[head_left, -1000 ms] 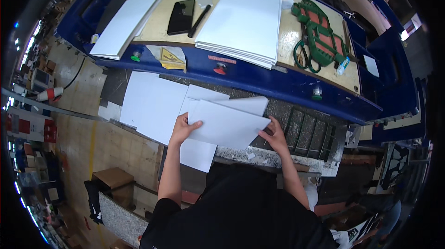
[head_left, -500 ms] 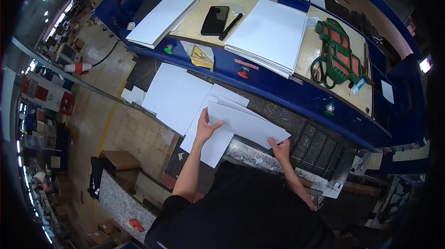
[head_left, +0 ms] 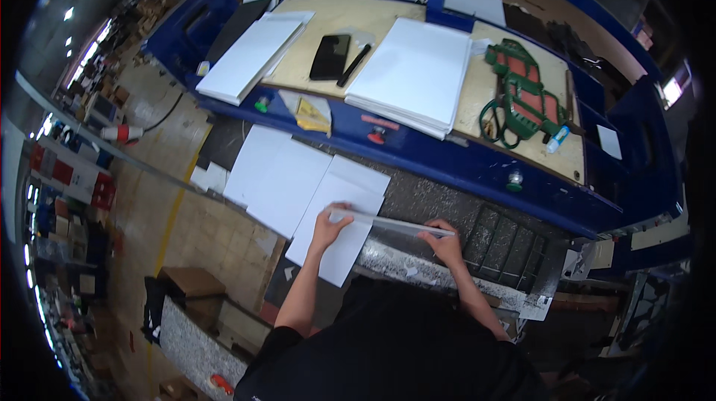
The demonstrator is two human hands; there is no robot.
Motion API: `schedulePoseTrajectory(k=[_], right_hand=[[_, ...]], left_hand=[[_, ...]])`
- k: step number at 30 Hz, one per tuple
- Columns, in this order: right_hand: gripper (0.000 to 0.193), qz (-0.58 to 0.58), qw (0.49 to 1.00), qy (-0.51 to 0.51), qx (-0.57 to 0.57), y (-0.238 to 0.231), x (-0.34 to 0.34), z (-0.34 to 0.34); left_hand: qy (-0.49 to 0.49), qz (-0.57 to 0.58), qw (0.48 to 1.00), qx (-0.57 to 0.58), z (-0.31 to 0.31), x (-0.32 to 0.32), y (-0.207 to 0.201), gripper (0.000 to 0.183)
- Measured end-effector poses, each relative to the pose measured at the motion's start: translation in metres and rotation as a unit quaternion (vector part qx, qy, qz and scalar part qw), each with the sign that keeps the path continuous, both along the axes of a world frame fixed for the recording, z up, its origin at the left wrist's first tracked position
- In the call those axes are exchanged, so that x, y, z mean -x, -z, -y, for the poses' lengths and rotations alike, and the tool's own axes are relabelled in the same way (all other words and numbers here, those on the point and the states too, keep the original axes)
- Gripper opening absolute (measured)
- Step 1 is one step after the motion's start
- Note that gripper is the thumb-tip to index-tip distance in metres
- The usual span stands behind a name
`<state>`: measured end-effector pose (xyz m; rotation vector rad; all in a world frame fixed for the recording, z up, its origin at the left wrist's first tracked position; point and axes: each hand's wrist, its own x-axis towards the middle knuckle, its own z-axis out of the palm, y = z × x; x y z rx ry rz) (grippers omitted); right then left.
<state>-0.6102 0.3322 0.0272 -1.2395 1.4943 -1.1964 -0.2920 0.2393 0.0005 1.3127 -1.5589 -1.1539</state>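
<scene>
Smooth matt paper beside glossy paint and rough speckling, as placed from the picture's centre.
Just off centre toward five o'clock, smooth white paper in the held sheets (head_left: pixel 395 223); similar matt paper in the thick stack (head_left: pixel 410 73) at one and the narrow stack (head_left: pixel 250 58) toward eleven. At two, glossy blue paint on the metal-looking beam (head_left: pixel 440 132), and hard, plastic-looking green on the frame (head_left: pixel 514 79). Near twelve, smooth, glossy black on the phone (head_left: pixel 330 56). Just past three, rough, dark speckling on the bed (head_left: pixel 440 196). At six, matt black cloth in the shirt (head_left: pixel 388 341); at eight, dull brown cardboard in the box (head_left: pixel 192 280).
</scene>
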Motion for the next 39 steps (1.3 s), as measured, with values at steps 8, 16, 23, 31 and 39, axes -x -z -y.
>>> schedulePoseTrajectory(k=[8,16,23,31,39], right_hand=[[0.037,-0.116,0.993,-0.021,0.028,-0.138,0.014,0.021],[0.057,0.143,0.972,0.070,0.172,-0.314,0.096,0.093],[0.035,0.172,0.976,0.043,0.127,-0.172,0.108,-0.004],[0.027,0.207,0.926,0.178,-0.261,-0.002,0.057,-0.153],[0.031,0.292,0.897,-0.105,-0.314,0.028,-0.012,-0.084]], left_hand=[[0.041,-0.113,0.986,-0.112,0.011,-0.005,-0.104,0.053],[0.030,-0.380,0.924,-0.037,0.064,0.092,-0.211,0.066],[0.117,-0.166,0.961,-0.186,0.110,0.126,-0.235,0.063],[0.027,0.137,0.983,-0.117,0.048,0.008,-0.071,0.062],[-0.151,0.480,0.862,-0.063,0.000,-0.030,0.025,0.088]])
